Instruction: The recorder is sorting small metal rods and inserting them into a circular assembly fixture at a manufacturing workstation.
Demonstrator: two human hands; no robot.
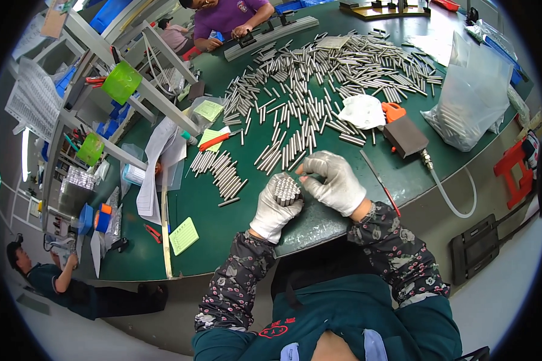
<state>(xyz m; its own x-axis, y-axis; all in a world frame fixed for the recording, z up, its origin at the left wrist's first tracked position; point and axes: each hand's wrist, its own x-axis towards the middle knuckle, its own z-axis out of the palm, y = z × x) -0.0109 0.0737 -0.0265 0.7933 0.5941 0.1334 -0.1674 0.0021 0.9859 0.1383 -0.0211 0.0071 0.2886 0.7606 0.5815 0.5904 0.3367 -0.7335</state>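
My left hand (270,210), in a white glove, is wrapped around an upright bundle of short metal pins (287,190). The round ends of the pins face up, packed side by side. Close by the bundle's upper right is my right hand (334,183), gloved too, with bare fingertips showing. Its thumb and index finger curl toward each other in a pinch; whether a pin is between them I cannot make out. Beyond my hands, rows of loose metal pins (299,143) lie on the green table (343,231).
A large heap of pins (367,60) spreads across the far table. At right are a brown block with an air hose (406,135), a white cloth (361,112), a plastic bag of pins (464,114) and a thin red-handled tool (380,183). An orange-handled knife (214,142) lies left. A co-worker (226,21) sits opposite.
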